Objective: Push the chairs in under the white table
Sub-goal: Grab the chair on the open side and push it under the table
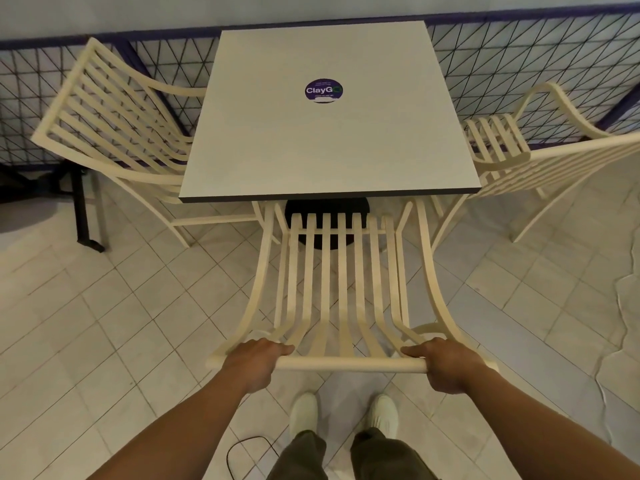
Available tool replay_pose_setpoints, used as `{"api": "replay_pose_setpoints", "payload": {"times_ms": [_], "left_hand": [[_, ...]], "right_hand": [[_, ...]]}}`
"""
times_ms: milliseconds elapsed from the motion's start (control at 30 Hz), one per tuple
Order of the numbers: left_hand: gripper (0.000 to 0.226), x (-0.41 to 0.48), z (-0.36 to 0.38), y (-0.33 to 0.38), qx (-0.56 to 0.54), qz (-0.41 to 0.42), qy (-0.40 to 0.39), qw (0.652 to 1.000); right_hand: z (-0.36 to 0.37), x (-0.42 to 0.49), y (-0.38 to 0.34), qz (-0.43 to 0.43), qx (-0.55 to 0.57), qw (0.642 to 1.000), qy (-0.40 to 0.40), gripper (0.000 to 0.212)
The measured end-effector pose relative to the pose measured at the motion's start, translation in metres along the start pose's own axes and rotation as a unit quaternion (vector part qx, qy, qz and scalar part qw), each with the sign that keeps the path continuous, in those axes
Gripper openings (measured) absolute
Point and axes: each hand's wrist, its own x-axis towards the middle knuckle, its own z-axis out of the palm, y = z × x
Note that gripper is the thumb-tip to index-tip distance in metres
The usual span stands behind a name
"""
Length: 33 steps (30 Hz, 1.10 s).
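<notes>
My left hand [254, 358] and right hand [450, 362] are both closed around the top rail [349, 364] of the near chair [341, 282], one near each end; the rail runs left to right in front of me, and the chair's slats run away from me toward the bench [329, 133]; the chair faces the bench squarely, its seat front just under the near edge, most of the seat out in the open; the bench's dark base [327, 206] shows beyond the slats; a left chair [114, 126] stands angled at the bench's left side, its seat partly under; a right chair [519, 157] sits at the right side, also angled; a round sticker [323, 90] lies on the bench; the tiled floor [104, 323] is open on both sides of me; a mesh fence [519, 64] runs behind the bench.
</notes>
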Motion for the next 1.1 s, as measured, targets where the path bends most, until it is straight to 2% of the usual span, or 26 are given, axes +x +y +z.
{"api": "replay_pose_setpoints", "payload": {"times_ms": [300, 500, 1100], "left_hand": [[0.07, -0.003, -0.01, 0.0, -0.01, 0.007, -0.026, 1.0], [0.078, -0.004, -0.016, 0.001, -0.014, 0.009, -0.054, 0.998], [0.079, -0.004, -0.015, -0.01, -0.021, -0.016, -0.026, 0.999]], "right_hand": [[-0.013, -0.002, -0.002, -0.014, 0.015, 0.999, -0.026, 0.06], [-0.012, -0.004, -0.005, -0.005, 0.03, 0.999, -0.034, 0.061], [-0.023, 0.011, -0.011, -0.022, -0.014, 1.0, -0.015, 0.067]]}}
